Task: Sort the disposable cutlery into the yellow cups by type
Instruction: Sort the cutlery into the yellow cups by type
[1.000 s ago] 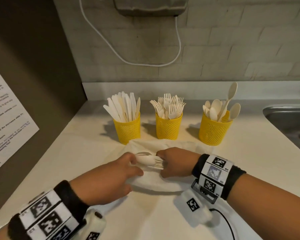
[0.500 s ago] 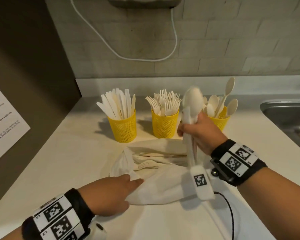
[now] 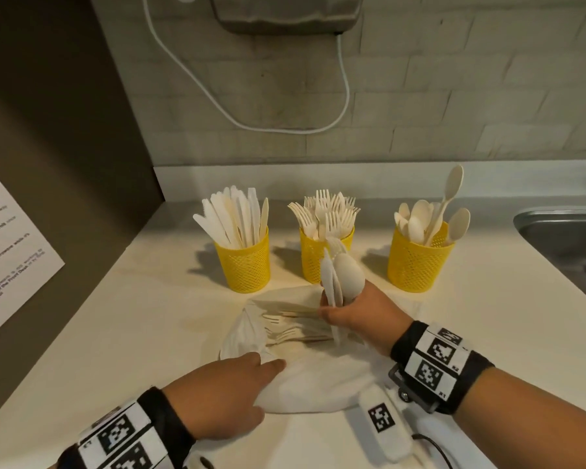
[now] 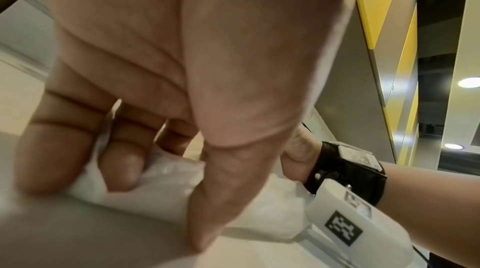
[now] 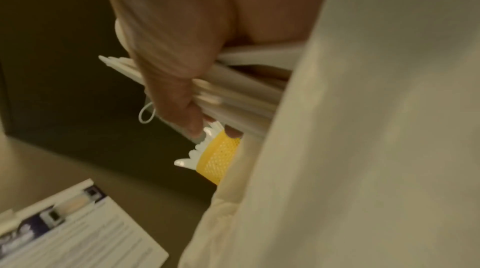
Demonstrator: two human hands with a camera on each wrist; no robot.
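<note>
I am reading the sort as mostly done: on the tabletop (image 3: 156, 319) the three yellow cups (image 3: 244, 262) are already standing filled with knives, forks and spoons. A few forks (image 3: 285, 333) are still lying on the white bag (image 3: 318, 387). My right hand (image 3: 359, 316) is clamping upright a bundle of pale spoons (image 3: 347, 279), possibly mixed. My left hand (image 3: 217, 397) is pinching the bag's edge.
</note>
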